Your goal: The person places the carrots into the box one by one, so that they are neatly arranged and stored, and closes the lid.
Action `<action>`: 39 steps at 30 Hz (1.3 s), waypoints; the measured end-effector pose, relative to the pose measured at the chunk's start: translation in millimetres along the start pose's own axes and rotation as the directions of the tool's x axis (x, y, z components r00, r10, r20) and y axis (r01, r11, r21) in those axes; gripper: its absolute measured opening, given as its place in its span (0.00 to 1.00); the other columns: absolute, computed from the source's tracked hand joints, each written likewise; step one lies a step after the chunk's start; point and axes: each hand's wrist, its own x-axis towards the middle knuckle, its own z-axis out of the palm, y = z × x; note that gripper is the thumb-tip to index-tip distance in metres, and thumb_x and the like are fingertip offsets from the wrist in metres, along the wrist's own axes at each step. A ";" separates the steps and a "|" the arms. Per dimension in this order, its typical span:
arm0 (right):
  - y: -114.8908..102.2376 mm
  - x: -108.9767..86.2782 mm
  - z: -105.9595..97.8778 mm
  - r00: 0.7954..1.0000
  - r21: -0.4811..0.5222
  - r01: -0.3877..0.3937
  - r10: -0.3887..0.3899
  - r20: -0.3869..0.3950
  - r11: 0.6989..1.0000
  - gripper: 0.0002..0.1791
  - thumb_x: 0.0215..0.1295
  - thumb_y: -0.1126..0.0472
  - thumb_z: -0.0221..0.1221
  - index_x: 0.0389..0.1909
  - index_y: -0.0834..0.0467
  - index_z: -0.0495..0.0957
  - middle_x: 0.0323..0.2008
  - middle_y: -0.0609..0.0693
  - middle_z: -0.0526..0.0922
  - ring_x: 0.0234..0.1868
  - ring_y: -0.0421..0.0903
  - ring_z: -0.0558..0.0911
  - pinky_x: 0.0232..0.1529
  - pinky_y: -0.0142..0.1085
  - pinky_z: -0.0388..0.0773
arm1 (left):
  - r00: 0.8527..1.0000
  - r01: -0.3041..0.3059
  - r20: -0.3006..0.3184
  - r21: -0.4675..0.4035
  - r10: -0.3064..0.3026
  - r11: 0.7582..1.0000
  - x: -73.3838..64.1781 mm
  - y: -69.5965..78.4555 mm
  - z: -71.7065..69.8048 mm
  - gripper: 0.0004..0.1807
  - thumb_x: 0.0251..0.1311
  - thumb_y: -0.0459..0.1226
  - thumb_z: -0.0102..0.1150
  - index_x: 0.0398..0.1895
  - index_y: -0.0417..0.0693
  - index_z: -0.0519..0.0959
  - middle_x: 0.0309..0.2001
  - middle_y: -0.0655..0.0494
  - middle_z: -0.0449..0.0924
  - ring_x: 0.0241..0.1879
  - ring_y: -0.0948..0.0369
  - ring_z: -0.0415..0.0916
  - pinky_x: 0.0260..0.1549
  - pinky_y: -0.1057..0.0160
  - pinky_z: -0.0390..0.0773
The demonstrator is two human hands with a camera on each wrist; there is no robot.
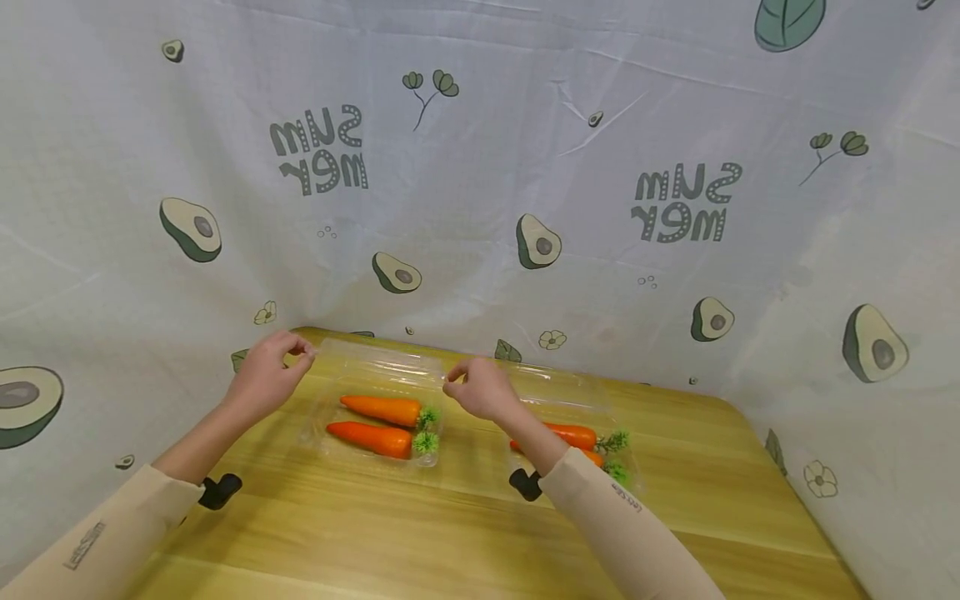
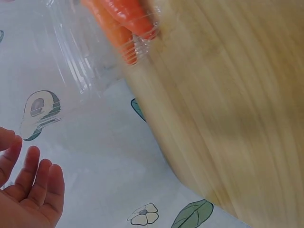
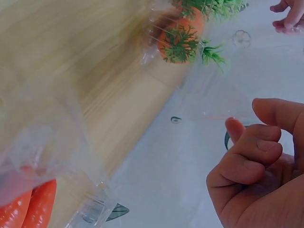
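A clear plastic clamshell box (image 1: 318, 446) stands on the left with its lid (image 1: 382, 360) raised at the back. Inside lie two orange carrots, an upper one (image 1: 382, 408) and a lower one (image 1: 371, 438), their green tops pointing right. My left hand (image 1: 272, 371) pinches the lid's left corner between thumb and forefinger, other fingers loosely bent in the left wrist view. At the lid's right corner is my right hand (image 1: 483, 388), thumb and forefinger close about its edge; the right wrist view shows its other fingers curled (image 3: 256, 156).
To the right stands a second clear box with its lid (image 1: 558, 387) up, partly behind my right forearm; it holds carrots (image 1: 573, 434) with green tops. Both boxes sit on a wooden table (image 1: 420, 533). A printed cloth (image 1: 465, 183) hangs behind the table.
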 end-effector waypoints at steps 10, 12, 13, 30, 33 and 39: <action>-0.7 -10.1 6.1 0.999 0.008 0.015 -0.016 0.041 1.000 0.15 0.69 0.55 0.62 0.51 0.57 0.85 0.23 0.47 0.78 0.21 0.43 0.71 0.22 0.35 0.67 | 0.998 -0.051 0.029 0.035 0.050 0.998 -16.1 -7.4 -1.4 0.08 0.71 0.35 0.56 0.45 0.42 0.84 0.47 0.45 0.81 0.45 0.49 0.75 0.41 0.48 0.78; 0.2 -10.8 7.0 0.999 0.000 0.023 -0.023 0.040 1.000 0.15 0.69 0.55 0.62 0.51 0.57 0.85 0.23 0.47 0.78 0.21 0.42 0.72 0.22 0.34 0.67 | 0.997 -0.062 0.041 0.037 0.061 0.997 -18.9 -7.6 -1.0 0.08 0.71 0.34 0.57 0.45 0.43 0.84 0.47 0.46 0.80 0.44 0.50 0.75 0.41 0.48 0.78; 0.6 -11.3 7.4 0.999 -0.003 0.024 -0.024 0.040 1.000 0.15 0.69 0.55 0.63 0.52 0.58 0.85 0.22 0.47 0.78 0.21 0.42 0.71 0.22 0.34 0.67 | 0.997 -0.068 0.046 0.039 0.066 0.997 -20.1 -7.8 -0.8 0.07 0.71 0.34 0.57 0.45 0.44 0.84 0.47 0.46 0.80 0.44 0.50 0.75 0.42 0.48 0.78; 1.5 -22.1 17.8 1.000 -0.076 0.000 0.002 0.025 0.997 0.17 0.67 0.55 0.65 0.54 0.56 0.83 0.21 0.46 0.76 0.21 0.42 0.73 0.21 0.35 0.68 | 0.985 -0.171 0.037 0.081 0.169 0.982 -41.0 -20.4 8.5 0.06 0.64 0.32 0.65 0.43 0.48 0.83 0.44 0.52 0.81 0.44 0.50 0.76 0.39 0.51 0.79; 0.3 -25.2 20.6 1.000 -0.114 -0.005 0.007 0.017 0.993 0.18 0.66 0.53 0.65 0.55 0.55 0.83 0.18 0.45 0.75 0.18 0.41 0.71 0.18 0.34 0.65 | 0.983 -0.182 0.033 0.097 0.180 0.978 -43.9 -21.2 9.2 0.07 0.63 0.32 0.66 0.43 0.48 0.83 0.44 0.52 0.81 0.44 0.50 0.76 0.37 0.52 0.79; -1.7 -31.5 26.0 1.000 -0.186 0.011 -0.010 0.007 0.982 0.21 0.67 0.51 0.64 0.58 0.54 0.81 0.13 0.44 0.69 0.12 0.40 0.60 0.15 0.33 0.56 | 0.986 -0.160 0.071 0.100 0.153 0.982 -49.6 -22.6 9.6 0.07 0.63 0.32 0.65 0.43 0.47 0.82 0.46 0.50 0.80 0.44 0.49 0.77 0.37 0.53 0.78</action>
